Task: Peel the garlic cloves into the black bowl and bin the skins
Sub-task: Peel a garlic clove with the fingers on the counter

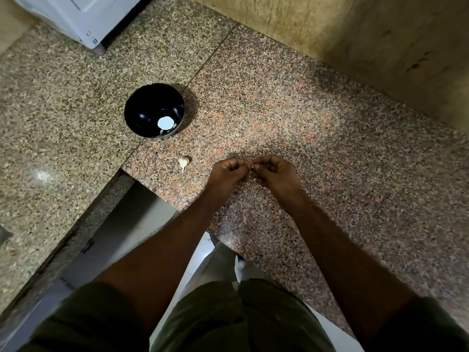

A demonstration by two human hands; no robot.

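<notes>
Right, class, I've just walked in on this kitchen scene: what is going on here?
A person stands at a speckled granite counter, peeling garlic. The left hand and right hand meet above the counter, fingertips pinching a small clove, mostly hidden between them. Another piece of garlic, skin still on, lies on the counter left of the hands. Farther back sits the black bowl, with something pale at its bottom; what it is cannot be told. No bin is in view.
</notes>
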